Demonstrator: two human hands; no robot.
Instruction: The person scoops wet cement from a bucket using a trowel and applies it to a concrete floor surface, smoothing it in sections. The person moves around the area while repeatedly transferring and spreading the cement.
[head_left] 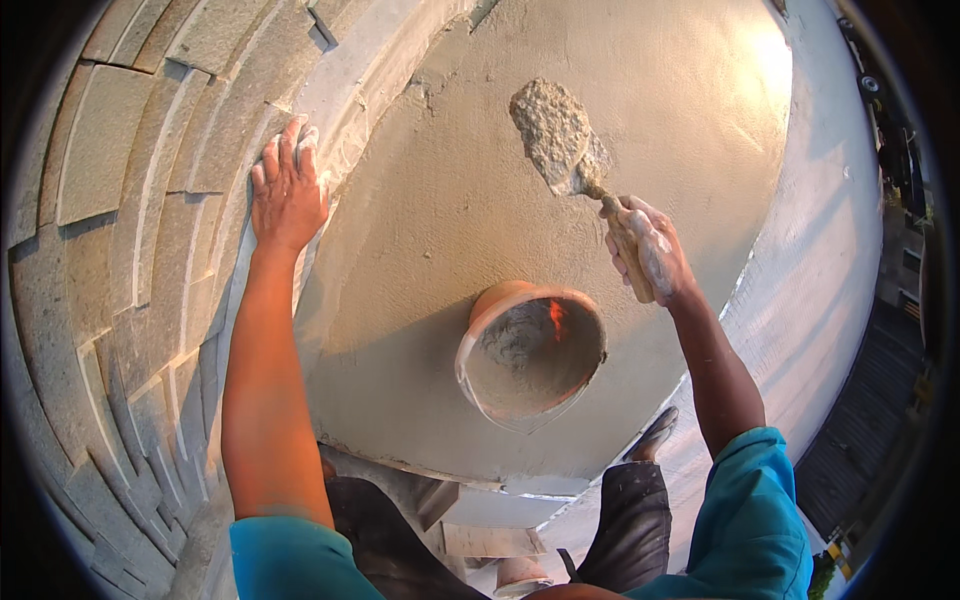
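My right hand (648, 248) is wrapped round the wooden handle of a trowel (594, 172). A thick lump of wet grey mortar (550, 128) covers its blade, which points away from me above the smoothed surface. My left hand (289, 190) rests with fingers stretched out against the edge of the stone-clad wall, its fingertips whitened. Between my arms an orange bucket (486, 312) stands on the smooth grey mortar surface (440, 225). Mortar coats the inside of the bucket, and a thin wire handle hangs at its near rim.
Layered stone slabs (95, 145) project from the wall along the left. A pale ledge (800, 290) borders the mortar on the right, with a drop beyond it. Near my legs lie a board (494, 541) and a second bucket (520, 574).
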